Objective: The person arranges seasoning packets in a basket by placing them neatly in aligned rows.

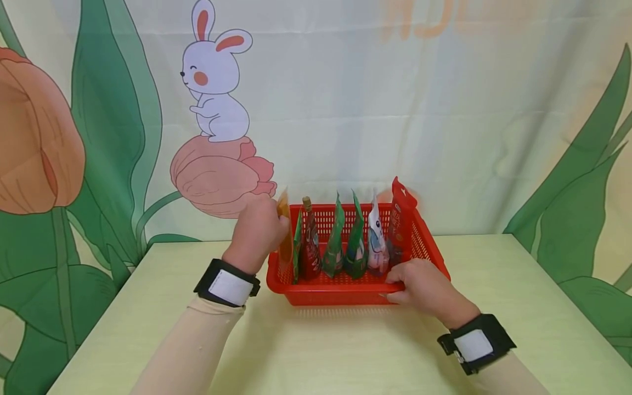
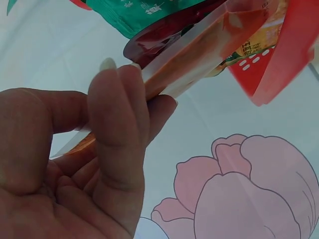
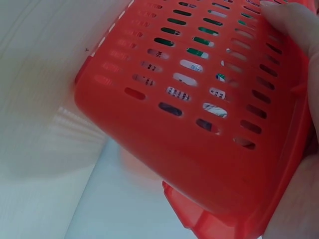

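Observation:
A red plastic basket (image 1: pixel 336 298) with slotted walls sits toward the back of the table. My left hand (image 1: pixel 259 230) pinches an orange packet (image 1: pixel 285 236) at the basket's left end; the packet stands upright, its lower part inside. In the left wrist view, thumb and fingers close on this flat packet (image 2: pixel 199 50), which has a see-through edge. My right hand (image 1: pixel 427 288) grips the basket's front rim near the right corner, thumb outside. The right wrist view shows the slotted basket wall (image 3: pixel 164 139) close up, with the hand at its edge.
Inside the basket stand a thin green packet (image 1: pixel 297 249), a dark red bottle-shaped item (image 1: pixel 311 247), two green packets (image 1: pixel 334 247), a white and pink packet (image 1: pixel 377 247) and a tall red packet (image 1: pixel 402 219). A printed curtain (image 1: pixel 336 109) hangs behind the pale table (image 1: pixel 316 351).

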Demonstrator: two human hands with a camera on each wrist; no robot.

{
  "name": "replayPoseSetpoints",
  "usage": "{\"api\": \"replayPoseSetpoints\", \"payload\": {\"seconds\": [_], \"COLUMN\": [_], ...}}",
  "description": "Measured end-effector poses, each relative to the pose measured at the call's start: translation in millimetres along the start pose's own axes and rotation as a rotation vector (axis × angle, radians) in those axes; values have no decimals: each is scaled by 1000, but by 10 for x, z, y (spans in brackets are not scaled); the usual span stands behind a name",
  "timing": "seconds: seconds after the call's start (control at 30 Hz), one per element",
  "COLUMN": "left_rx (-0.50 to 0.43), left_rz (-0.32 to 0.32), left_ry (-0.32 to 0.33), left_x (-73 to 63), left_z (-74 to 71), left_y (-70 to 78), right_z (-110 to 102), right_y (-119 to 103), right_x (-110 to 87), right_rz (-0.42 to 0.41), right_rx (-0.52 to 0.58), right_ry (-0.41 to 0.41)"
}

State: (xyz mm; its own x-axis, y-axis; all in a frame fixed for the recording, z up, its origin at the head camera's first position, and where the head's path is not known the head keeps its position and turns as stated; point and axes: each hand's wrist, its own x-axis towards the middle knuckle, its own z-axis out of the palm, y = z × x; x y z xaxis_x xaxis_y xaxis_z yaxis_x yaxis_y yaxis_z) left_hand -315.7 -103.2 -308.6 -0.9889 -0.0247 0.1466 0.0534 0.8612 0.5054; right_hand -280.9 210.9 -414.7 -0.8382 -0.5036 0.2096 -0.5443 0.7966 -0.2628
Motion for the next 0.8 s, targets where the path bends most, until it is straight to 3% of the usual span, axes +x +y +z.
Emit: {"api": "replayPoseSetpoints", "payload": {"seconds": [0.4,0.8], "left_rx": [43,31], "left_rz": [84,91], "left_ry": [59,43], "left_x": [-23,-21], "left_z": [69,159], "left_y": [-23,-36], "right_z": [22,27], "right_y": [16,10], "right_x": [3,-5], "right_rz": [3,-8], "right_rx": [12,9], "right_ry": [1,19]}}
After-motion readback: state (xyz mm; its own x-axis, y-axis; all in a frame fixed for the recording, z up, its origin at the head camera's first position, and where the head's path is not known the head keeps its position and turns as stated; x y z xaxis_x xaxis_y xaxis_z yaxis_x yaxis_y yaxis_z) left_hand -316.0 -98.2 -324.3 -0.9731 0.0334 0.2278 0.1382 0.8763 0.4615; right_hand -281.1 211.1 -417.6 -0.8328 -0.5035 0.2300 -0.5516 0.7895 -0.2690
